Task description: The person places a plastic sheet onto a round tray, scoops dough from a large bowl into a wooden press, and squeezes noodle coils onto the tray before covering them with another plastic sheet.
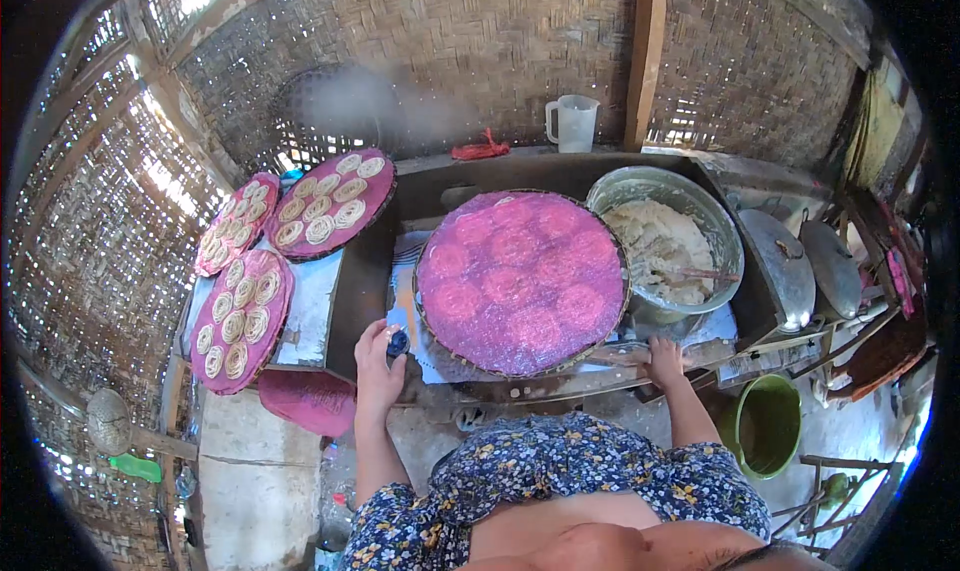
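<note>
My left hand (376,371) is closed around a small dark blue object (398,343), its kind unclear, at the front left of the wooden trough. To its right lies a round woven tray covered by a pink-purple net or sheet (480,261), through which several round coiled shapes show. My right hand (664,363) rests on the trough's front wooden edge (705,353), fingers stretched out and apart. Beyond it stands a large metal basin (722,221) holding pale dough (660,246), with a stick-like handle lying in it.
Round pink-covered trays (375,196) with several pale coils sit at the left. A plastic jug (575,126) and red bag (481,147) stand along the back. Metal lids (775,266) lean at the right, above a green bucket (768,426). Woven walls surround the place.
</note>
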### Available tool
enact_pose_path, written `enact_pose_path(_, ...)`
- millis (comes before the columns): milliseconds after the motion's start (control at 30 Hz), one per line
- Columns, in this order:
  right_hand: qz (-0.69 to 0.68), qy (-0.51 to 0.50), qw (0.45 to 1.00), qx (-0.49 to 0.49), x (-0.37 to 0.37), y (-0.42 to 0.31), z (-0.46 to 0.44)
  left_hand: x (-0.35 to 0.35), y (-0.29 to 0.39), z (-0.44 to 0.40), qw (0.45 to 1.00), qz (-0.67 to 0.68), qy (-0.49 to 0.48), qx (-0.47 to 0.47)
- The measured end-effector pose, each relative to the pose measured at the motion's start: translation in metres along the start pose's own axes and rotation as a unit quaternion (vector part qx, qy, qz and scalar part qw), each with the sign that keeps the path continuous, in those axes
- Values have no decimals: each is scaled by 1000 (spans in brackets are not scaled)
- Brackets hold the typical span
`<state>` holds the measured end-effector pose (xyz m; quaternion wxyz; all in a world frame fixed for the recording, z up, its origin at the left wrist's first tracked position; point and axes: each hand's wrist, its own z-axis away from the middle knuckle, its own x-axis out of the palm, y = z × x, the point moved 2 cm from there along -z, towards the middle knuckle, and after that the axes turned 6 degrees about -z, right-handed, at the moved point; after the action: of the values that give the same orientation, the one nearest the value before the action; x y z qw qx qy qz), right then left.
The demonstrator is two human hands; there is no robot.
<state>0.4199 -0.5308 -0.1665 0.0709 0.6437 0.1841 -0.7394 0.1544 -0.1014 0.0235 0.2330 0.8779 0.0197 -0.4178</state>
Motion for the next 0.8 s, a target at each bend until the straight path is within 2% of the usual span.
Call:
enact_pose_path(33,10,-1,999,-34,-5,0,4,-5,5,2,999,10,1,-31)
enact_pose_path(133,-70,6,997,-35,-24,-14,35,-11,-23,9,996,-64,-53,33)
enact_pose_path(267,-181,30,983,21,-36,-16,87,-17,-30,14,996,-32,-11,84)
enact_pose_path(400,-392,53,917,54,-41,-9,146,-38,-3,10,998,68,7,12)
enact_pose_path(467,-506,68,858,53,-37,3,164,-33,-12,4,991,74,-5,108)
enact_pose_path(500,-475,108,873,26,-35,9,167,-29,-15,-1,983,77,-8,164)
enact_pose_path(533,-458,99,884,10,-52,-5,173,-30,-11,-9,972,80,-11,219)
enact_pose_path(600,-422,76,903,-16,-102,-37,184,-31,25,-23,965,141,-36,219)
enact_pose_path(633,-361,96,927,-35,-126,-55,191,-35,47,-30,959,169,-62,220)
enact_pose_path(667,-280,75,957,29,-154,-80,200,-36,61,-33,951,196,-89,222)
enact_pose_path(733,-197,95,975,31,-158,-87,209,-18,64,-38,971,149,-9,187)
enact_pose_path(767,-223,107,968,47,-150,-84,214,-5,58,-38,977,126,32,167)
enact_pose_path(800,-247,119,960,60,-138,-76,218,9,39,-40,982,127,105,93)
